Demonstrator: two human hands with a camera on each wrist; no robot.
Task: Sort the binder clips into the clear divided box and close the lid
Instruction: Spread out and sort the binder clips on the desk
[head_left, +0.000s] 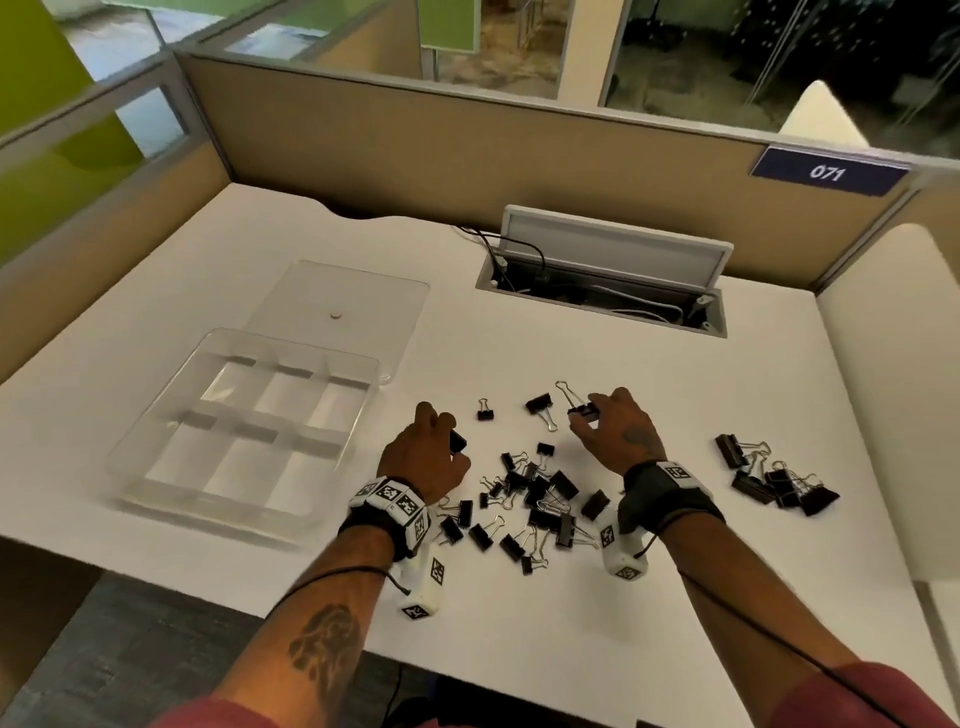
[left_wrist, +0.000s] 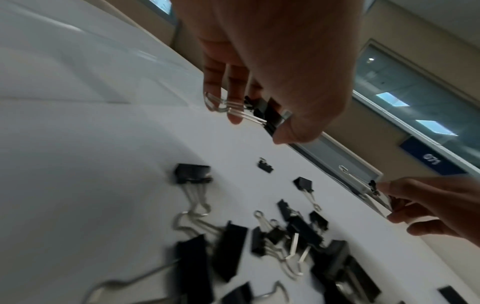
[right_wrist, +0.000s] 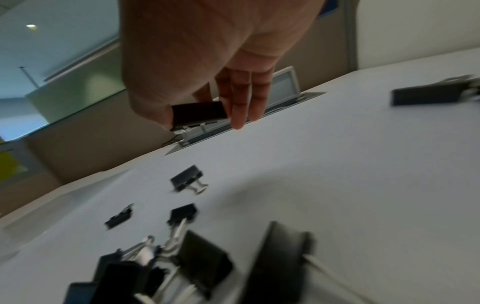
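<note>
Nearest the person, between the two wrists, a loose heap of black metal binder clips with silver wire handles (head_left: 535, 499) lies on the white desk (head_left: 675, 597). A smaller cluster of larger black binder clips (head_left: 774, 478) lies to the right of the right hand, apart from it.

The left hand (head_left: 428, 457) is raised just above the desk, thumb and fingers clamped on one black binder clip (left_wrist: 270, 115), its wire handles pointing out past the fingertips. The right hand (head_left: 618, 431) pinches another black binder clip (right_wrist: 198, 113) by its body between thumb and fingers, one wire handle (head_left: 569, 397) sticking up to the left.

Just beyond the hands, two single black clips (head_left: 485, 410) lie apart on the desk.

Left of the left hand sits the clear plastic divided box (head_left: 156, 441), six compartments in two rows of three, all showing only the white desk through them. Its clear flat lid (head_left: 374, 296) lies open on the desk beyond it.

Farther off, beyond the right hand, a grey cable hatch (head_left: 613, 249) stands open in the desk.
</note>
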